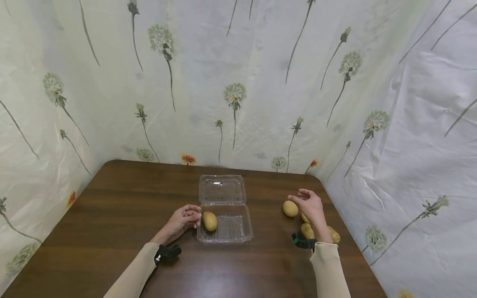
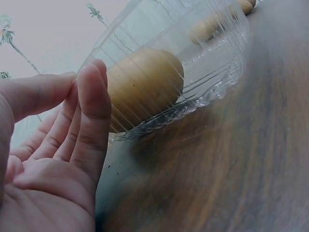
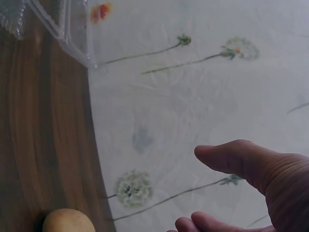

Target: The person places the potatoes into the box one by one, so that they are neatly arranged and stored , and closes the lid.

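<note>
A clear plastic clamshell container (image 1: pixel 232 231) lies with its lid folded back on the table, and one potato (image 1: pixel 210 222) rests in its left side. My left hand (image 1: pixel 182 219) pinches the container's left rim between thumb and fingers, as the left wrist view shows close up. At the right, my right hand (image 1: pixel 310 207) hovers over the loose potatoes with thumb and fingers apart and nothing between them. Nearest to it is a round potato (image 1: pixel 290 209), also seen in the right wrist view. More potatoes (image 1: pixel 334 235) lie partly hidden under the right wrist.
The brown wooden table (image 1: pixel 149 186) ends at a flower-printed curtain (image 1: pixel 193 103) behind it and on both sides. The container's transparent lid (image 1: pixel 222 189) lies toward the back edge. Each wrist wears a dark strap (image 1: pixel 167 252).
</note>
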Available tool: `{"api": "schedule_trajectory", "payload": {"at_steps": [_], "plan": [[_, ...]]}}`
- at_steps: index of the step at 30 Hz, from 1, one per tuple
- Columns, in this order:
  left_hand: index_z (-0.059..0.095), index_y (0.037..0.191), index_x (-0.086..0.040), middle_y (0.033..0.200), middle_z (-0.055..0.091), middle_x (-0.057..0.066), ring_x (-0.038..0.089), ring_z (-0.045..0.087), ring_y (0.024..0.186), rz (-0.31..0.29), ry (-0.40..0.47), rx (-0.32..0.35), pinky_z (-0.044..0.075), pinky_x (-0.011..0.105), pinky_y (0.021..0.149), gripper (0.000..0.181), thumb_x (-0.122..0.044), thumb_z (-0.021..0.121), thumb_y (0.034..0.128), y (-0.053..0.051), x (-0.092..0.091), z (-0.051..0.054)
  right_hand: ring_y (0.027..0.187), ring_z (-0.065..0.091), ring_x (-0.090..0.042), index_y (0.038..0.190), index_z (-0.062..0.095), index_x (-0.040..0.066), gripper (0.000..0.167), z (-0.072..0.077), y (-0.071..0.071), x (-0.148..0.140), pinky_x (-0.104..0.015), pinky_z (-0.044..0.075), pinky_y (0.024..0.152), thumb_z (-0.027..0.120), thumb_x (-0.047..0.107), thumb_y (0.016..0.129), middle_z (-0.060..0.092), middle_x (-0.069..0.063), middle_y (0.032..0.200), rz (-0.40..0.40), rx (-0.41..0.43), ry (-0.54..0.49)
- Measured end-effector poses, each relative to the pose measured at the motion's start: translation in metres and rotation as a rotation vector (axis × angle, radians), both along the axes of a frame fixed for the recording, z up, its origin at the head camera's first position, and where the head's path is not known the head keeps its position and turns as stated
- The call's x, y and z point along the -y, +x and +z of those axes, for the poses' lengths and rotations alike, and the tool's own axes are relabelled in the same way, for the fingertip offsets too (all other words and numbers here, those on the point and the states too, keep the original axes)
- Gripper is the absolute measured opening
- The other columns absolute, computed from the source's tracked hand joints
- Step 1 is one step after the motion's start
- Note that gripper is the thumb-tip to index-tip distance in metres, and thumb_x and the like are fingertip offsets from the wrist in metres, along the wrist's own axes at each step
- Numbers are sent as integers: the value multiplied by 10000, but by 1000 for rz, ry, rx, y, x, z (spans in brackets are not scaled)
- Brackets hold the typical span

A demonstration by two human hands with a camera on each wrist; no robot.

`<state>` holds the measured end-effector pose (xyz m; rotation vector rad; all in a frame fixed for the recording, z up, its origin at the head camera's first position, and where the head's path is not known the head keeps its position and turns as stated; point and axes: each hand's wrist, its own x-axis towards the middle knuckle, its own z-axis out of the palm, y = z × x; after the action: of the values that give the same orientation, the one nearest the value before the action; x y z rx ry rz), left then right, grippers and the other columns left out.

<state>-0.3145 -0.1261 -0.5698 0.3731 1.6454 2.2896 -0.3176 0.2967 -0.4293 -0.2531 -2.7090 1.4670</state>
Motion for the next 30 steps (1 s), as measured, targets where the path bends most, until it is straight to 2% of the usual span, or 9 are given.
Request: {"api": "schedule_trajectory", "payload": {"at_steps": [4, 10, 18, 23, 30], "plan": [[421, 1209, 69, 841, 649, -17, 100, 627, 710, 3, -5, -18, 520, 210, 625, 304, -28, 565, 959, 0, 0, -4, 1290, 445, -353, 1416, 413, 4, 754, -7, -4, -3, -453, 413, 1040, 705, 423, 861, 468, -221, 1410, -23, 7, -9], [441, 1191, 49, 849, 656, -14, 106, 633, 720, -6, 4, -36, 523, 217, 631, 274, -20, 564, 956, 0, 1, -5, 1294, 443, -372, 1404, 418, -11, 707, -21, -12, -7, -461, 401, 1057, 690, 378, 880, 474, -234, 1406, -45, 34, 9], [410, 1221, 81, 830, 647, -16, 104, 626, 710, 8, -5, -12, 520, 216, 625, 314, -24, 555, 963, 1, 0, -1, 1281, 452, -390, 1384, 433, -44, 681, -39, -20, -11, -472, 395, 1062, 689, 334, 879, 485, -268, 1384, -50, 41, 20], [439, 1189, 35, 823, 651, -18, 101, 623, 704, 12, -5, -2, 522, 213, 624, 267, -28, 562, 961, 1, 0, 0, 1279, 455, -403, 1378, 429, -72, 665, -44, -23, -10, -469, 400, 1057, 683, 290, 881, 483, -289, 1380, -59, 35, 26], [458, 1178, 8, 822, 650, -14, 106, 624, 707, 11, -7, 1, 522, 217, 624, 264, -47, 584, 953, 0, 0, -1, 1329, 391, -421, 1437, 348, -58, 757, -51, -24, -12, -510, 348, 1098, 658, 373, 898, 415, -275, 1445, -39, 90, 11]]}}
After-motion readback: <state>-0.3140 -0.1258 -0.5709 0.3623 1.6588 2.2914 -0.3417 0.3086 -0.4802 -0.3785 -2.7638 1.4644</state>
